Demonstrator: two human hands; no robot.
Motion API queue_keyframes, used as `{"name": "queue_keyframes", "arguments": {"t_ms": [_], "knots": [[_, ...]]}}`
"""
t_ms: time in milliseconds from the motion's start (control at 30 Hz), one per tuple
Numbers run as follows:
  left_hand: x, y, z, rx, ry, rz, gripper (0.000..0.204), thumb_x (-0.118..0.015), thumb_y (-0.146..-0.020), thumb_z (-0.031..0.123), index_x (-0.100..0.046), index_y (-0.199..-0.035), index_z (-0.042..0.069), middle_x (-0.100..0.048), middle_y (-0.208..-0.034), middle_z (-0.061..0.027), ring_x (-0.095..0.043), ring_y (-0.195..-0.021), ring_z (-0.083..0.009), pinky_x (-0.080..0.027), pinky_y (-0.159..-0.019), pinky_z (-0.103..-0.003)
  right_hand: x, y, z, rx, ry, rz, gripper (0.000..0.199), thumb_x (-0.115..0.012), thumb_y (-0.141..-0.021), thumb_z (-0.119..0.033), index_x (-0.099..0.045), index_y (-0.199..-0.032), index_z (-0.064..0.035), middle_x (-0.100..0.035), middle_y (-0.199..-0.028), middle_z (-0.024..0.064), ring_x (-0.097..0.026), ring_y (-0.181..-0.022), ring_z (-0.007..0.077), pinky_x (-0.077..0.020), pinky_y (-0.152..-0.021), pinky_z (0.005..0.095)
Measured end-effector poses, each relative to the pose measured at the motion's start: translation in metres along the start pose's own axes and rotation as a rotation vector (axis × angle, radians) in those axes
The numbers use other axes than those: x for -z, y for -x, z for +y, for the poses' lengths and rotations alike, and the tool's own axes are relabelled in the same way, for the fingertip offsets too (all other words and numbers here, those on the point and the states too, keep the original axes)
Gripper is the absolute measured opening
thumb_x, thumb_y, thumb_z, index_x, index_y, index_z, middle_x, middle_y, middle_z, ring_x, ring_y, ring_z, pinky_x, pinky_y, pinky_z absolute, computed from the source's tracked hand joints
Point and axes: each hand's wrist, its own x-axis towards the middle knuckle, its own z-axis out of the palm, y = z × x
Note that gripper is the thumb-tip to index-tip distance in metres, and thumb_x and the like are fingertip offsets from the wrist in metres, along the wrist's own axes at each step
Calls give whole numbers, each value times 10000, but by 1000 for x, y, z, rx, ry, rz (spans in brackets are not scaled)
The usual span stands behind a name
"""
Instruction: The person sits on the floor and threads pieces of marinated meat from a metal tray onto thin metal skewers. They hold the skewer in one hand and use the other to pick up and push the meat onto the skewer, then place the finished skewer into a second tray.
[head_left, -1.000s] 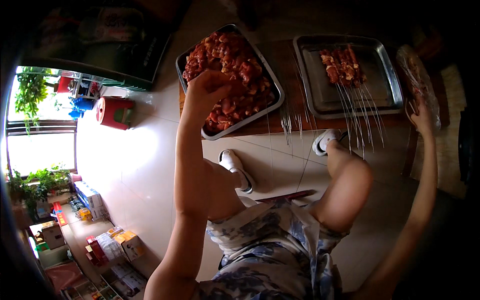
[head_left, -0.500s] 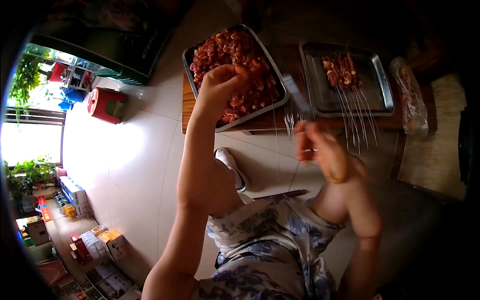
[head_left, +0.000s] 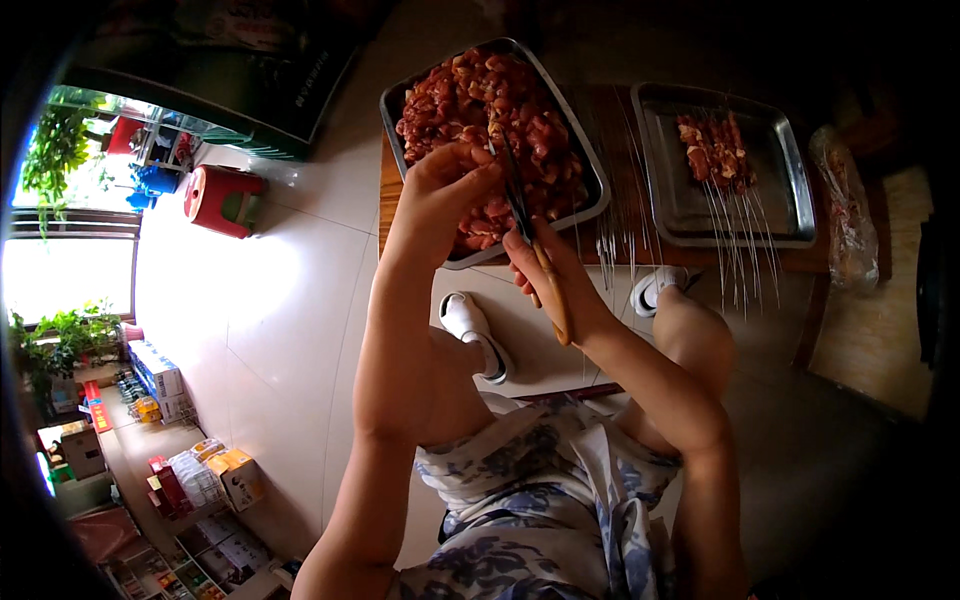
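Observation:
My left hand point(head_left: 447, 190) is over the near left part of a metal tray point(head_left: 598, 190) heaped with raw meat chunks point(head_left: 470, 95). Its thumb and fingers are pinched together; what they hold cannot be made out against the meat. In my right hand point(head_left: 548, 262) is a pair of scissors point(head_left: 517, 195) with dark blades and yellow-brown handles. The blades point up and away, their tips close to my left fingertips. To the right, a second metal tray point(head_left: 735, 236) holds several meat skewers point(head_left: 715, 150), their thin metal ends sticking out over the near rim.
Bare metal skewers point(head_left: 610, 235) lie between the trays on a wooden table point(head_left: 390, 215). A clear plastic bag point(head_left: 846, 215) lies right of the second tray. A red stool point(head_left: 222, 200) stands at the left, with boxes point(head_left: 235, 478) lower down. My feet in white shoes point(head_left: 465, 315) are below the table.
My right hand has swung left and up, bringing the scissors from the gap between the trays to beside my left hand. My left hand stays pinched over the meat. The view has shifted slightly.

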Motion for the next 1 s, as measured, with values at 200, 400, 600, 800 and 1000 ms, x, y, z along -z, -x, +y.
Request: {"name": "queue_keyframes", "arguments": {"t_ms": [200, 400, 600, 800, 1000], "knots": [[-10, 5, -6, 65, 205, -123, 77, -637, -871, 69, -609, -931, 29, -628, -873, -20, -608, -781, -75, -517, -701, -210, 3, -9, 13, 321, 110, 134, 343, -556, -947, -283, -491, -1186, -46, -605, -878, 46, -525, -780, 72, -435, -667, 245], [3, 1, -10, 111, 317, -144, 108, -644, -866, 65, -603, -960, 30, -629, -911, -27, -619, -818, -103, -527, -734, -234, 9, -3, 1, 270, 331, 132, 294, -587, -934, -278, -558, -1088, -29, -575, -669, 5, -510, -602, 73, -411, -558, 232], [21, -3, -10, 114, 182, -22, 144, -618, -876, 52, -591, -1010, 7, -643, -963, -86, -643, -889, -177, -549, -810, -294, 16, -12, -7, -225, -79, -110, 414, -505, -937, -484, -505, -837, -82, -437, -565, -24, -478, -492, 81, -379, -407, 248], [22, -12, -18, 16, 136, -32, 272, -561, -903, 54, -544, -1169, -3, -621, -1066, -131, -620, -1019, -229, -525, -895, -335, 35, -12, -10, -428, -476, -179, 578, -410, -922, -606, -540, -962, -44, -503, -655, 20, -477, -502, 101, -389, -452, 225], [31, -20, -26, -65, 121, 22, 297, -558, -928, 111, -535, -1191, -26, -613, -1129, -167, -604, -1057, -257, -508, -933, -367, 131, 14, -51, 239, 505, 585, 444, -785, -755, -295, -570, -1029, -20, -624, -688, 42, -573, -564, 107, -441, -530, 244]]}}
